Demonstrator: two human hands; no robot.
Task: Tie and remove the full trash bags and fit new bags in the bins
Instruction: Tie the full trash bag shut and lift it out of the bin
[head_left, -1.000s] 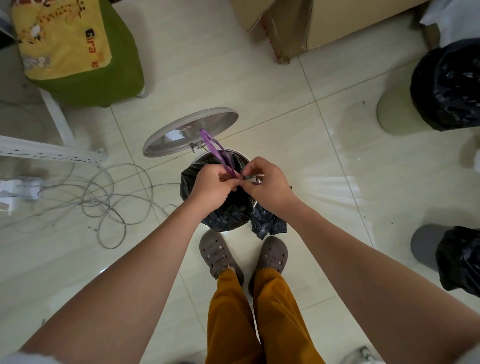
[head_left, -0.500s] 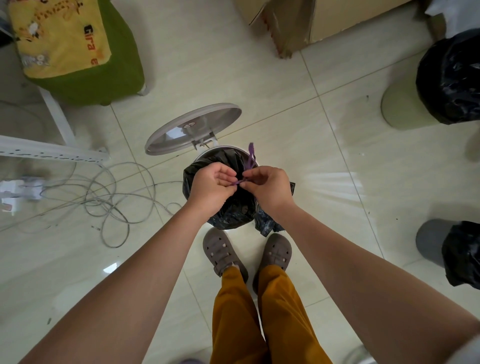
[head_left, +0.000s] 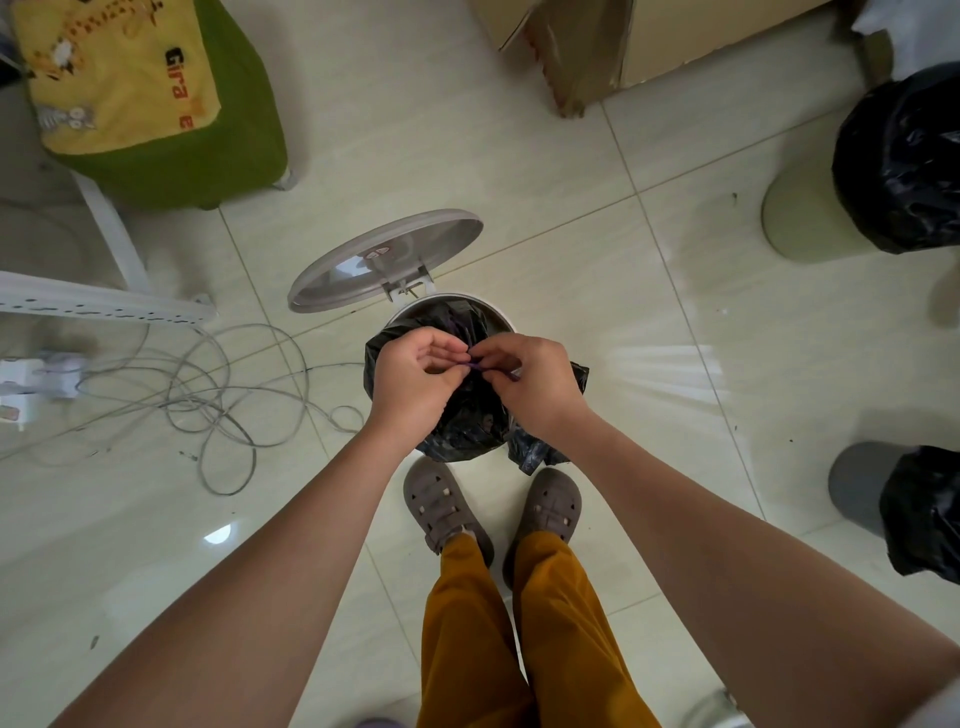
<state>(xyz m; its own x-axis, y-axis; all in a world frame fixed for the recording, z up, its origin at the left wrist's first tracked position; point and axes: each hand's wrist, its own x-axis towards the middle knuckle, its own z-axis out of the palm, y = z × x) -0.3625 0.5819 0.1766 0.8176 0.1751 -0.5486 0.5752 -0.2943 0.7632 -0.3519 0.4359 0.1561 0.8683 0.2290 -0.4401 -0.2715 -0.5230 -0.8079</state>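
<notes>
Both the left hand and the right hand hover together over the small pedal bin, fingers curled and pinching the purple drawstring of the black trash bag, which sits in the bin directly in front of the person's feet with its lid standing open behind. The knot looks only half made. If either pinch slips off the thin cord the loop could loosen, and a hard pull might tear the plastic.
</notes>
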